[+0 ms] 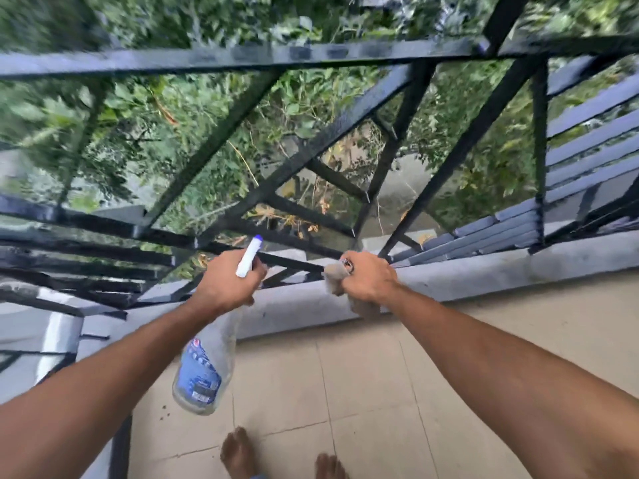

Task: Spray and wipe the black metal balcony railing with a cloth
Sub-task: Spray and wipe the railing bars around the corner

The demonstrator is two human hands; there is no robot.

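Black metal railing (311,150) spans 9 to 3 o'clock, its bars crossing above one grey ledge (484,271) and beige floor tiles (363,375). One clear spray bottle (202,368) hangs below the left hand (224,283), which grips its neck. Its long axis runs 7 to 1 o'clock, white nozzle aimed at the lower bars. The right hand (370,278) is fisted round one bunched tan cloth (333,278), which protrudes at the fist's 9 and 6 o'clock, near the bottom rail. Two bare feet (238,454) stand at 6 o'clock.
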